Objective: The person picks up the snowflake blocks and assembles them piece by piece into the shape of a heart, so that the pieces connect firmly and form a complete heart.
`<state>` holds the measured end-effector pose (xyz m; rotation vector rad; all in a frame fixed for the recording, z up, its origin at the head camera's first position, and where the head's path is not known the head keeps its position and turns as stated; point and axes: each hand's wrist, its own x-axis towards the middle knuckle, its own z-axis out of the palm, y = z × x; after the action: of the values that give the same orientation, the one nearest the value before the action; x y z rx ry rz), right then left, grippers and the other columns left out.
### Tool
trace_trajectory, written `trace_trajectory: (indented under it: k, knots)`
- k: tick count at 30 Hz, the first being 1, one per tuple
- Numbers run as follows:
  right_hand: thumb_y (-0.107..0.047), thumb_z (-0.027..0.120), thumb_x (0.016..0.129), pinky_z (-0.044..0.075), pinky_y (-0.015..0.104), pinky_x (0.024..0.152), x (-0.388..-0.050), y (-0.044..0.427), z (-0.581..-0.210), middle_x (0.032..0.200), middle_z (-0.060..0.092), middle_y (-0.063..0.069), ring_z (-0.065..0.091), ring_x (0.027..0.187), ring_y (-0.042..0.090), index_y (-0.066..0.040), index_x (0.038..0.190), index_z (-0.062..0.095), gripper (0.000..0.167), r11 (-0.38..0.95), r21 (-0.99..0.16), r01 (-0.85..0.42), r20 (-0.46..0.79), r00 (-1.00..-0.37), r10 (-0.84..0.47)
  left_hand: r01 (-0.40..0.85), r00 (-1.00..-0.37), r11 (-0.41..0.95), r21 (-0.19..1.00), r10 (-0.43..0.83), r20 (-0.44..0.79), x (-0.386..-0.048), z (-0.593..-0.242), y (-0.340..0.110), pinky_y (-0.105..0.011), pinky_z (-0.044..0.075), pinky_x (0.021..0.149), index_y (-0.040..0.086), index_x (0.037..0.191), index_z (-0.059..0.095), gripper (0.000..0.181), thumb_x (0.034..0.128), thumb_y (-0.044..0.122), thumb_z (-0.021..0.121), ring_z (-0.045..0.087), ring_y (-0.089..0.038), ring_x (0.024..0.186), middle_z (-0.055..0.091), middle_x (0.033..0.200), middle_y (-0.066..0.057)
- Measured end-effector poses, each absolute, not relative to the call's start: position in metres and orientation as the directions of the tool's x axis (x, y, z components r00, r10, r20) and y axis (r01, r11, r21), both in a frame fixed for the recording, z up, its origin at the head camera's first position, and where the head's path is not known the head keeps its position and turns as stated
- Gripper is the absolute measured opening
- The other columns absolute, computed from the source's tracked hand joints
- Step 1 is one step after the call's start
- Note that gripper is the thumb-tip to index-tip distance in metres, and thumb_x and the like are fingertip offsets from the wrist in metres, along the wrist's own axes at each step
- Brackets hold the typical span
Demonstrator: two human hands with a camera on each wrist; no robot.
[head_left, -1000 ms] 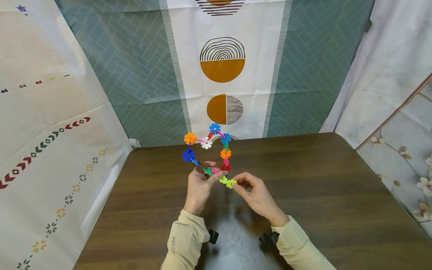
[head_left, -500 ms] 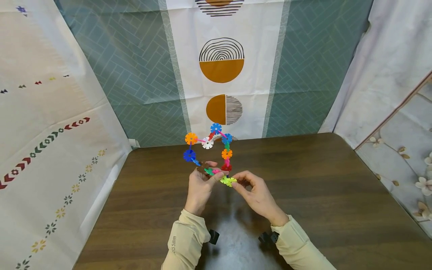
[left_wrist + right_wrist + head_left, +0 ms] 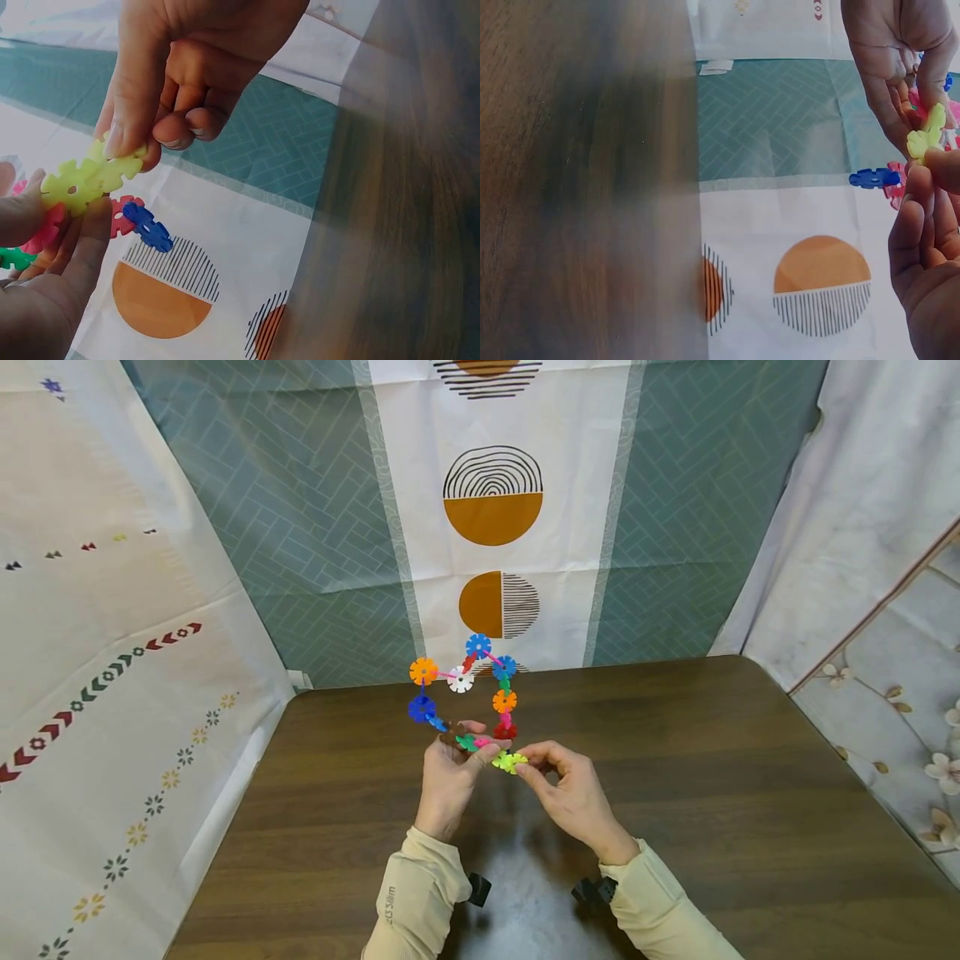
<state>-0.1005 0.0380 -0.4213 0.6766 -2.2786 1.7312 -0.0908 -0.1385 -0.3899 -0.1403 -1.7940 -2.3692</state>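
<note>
A chain of colourful snowflake discs, slotted together, rises in a loop above the table; an orange disc (image 3: 423, 671), a white disc (image 3: 461, 679) and a blue disc (image 3: 478, 646) show at its far side. My left hand (image 3: 447, 785) holds the chain's near left part, by a pink disc (image 3: 45, 229) and a green disc (image 3: 467, 742). Thumb and finger of my right hand (image 3: 576, 797) pinch a yellow disc (image 3: 112, 169), which overlaps a second yellow disc (image 3: 66, 189) at the left fingertips. Just beyond hangs a dark blue disc (image 3: 152, 229) joined to a red one.
Under the hands lies a dark wooden table (image 3: 337, 835). A green and white patterned cloth (image 3: 315, 527) hangs behind its far edge, with pale cloths at both sides. Small black devices (image 3: 596, 892) sit at the wrists.
The two yellow discs have come closer and now overlap, where a second ago they lay more side by side. My left hand has shifted slightly right; the right hand has barely moved.
</note>
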Motion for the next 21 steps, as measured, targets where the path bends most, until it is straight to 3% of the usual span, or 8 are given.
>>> trace_trajectory:
  k: [11, 16, 21]
  knots:
    - [-0.015, 0.074, 0.087, 0.051, 0.026, 0.065, -0.101, 0.036, -0.422, 0.088, 0.066, -0.008, 0.059, 0.074, 0.016, -0.018, 0.101, 0.069, 0.016, 0.163, -0.859, -0.485, 0.456, -0.87, -0.185, 0.22, -0.975, -0.229, 0.948, -0.006, 0.224, -0.091, -0.39, -0.139, -0.032, 0.052, 0.09, 0.002, 0.122, 0.052, 0.041, 0.0879, 0.012, 0.072, 0.063, -0.036, 0.107, 0.066, 0.111, -0.022]
    - [-0.002, 0.071, 0.086, 0.051, 0.023, 0.067, -0.092, 0.034, -0.405, 0.089, 0.067, 0.004, 0.058, 0.075, 0.021, -0.006, 0.101, 0.068, 0.015, 0.153, -0.848, -0.508, 0.484, -0.858, -0.171, 0.217, -0.974, -0.171, 0.961, 0.024, 0.224, -0.09, -0.389, -0.141, -0.03, 0.052, 0.089, 0.003, 0.131, 0.05, 0.052, 0.0862, 0.01, 0.074, 0.06, -0.033, 0.107, 0.061, 0.119, -0.02]
    - [0.004, 0.068, 0.087, 0.051, 0.022, 0.067, -0.085, 0.035, -0.388, 0.09, 0.067, 0.012, 0.058, 0.075, 0.024, 0.002, 0.102, 0.066, 0.015, 0.131, -0.836, -0.532, 0.511, -0.844, -0.163, 0.211, -0.973, -0.089, 0.973, 0.078, 0.218, -0.089, -0.393, -0.144, -0.03, 0.054, 0.085, 0.0, 0.123, 0.055, 0.043, 0.0836, 0.002, 0.074, 0.061, -0.031, 0.1, 0.061, 0.114, -0.018]
